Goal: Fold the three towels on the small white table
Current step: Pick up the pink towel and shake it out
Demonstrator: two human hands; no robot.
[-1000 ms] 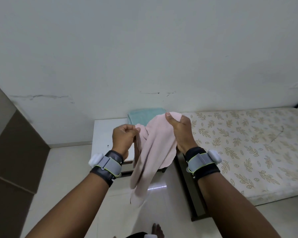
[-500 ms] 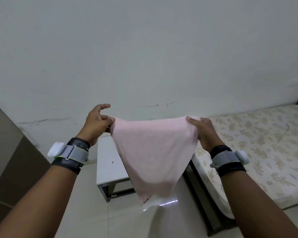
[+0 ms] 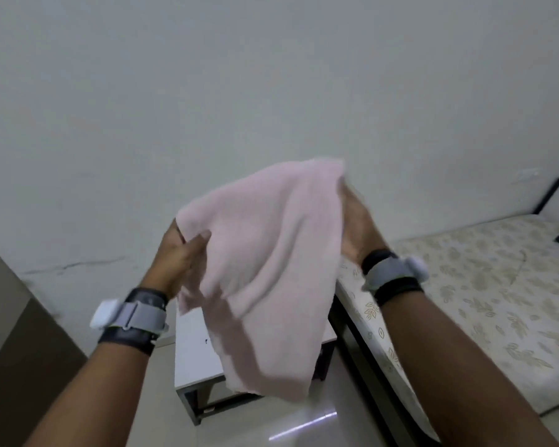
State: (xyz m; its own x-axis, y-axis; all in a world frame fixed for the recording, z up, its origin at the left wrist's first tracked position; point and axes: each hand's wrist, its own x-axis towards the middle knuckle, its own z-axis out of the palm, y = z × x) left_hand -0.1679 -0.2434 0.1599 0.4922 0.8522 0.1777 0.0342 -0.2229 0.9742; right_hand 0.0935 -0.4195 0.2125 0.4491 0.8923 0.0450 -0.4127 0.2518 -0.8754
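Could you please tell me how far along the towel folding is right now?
Nothing visibly finished here. In hand: the pale pink terry towel, unfolded, held in the air by the left hand and right hand above the small white table. No other towels visible; folding remains.

Soft, even indoor light fills the room, rather dim and greenish on the wall [image 3: 271,75], with no hard shadows. A bright streak of glare lies on the glossy floor [image 3: 304,425] near the viewer. Motion blur smears the pink towel [image 3: 271,269] and both wristbands. The wide lens bends the bed [image 3: 481,301] at right.
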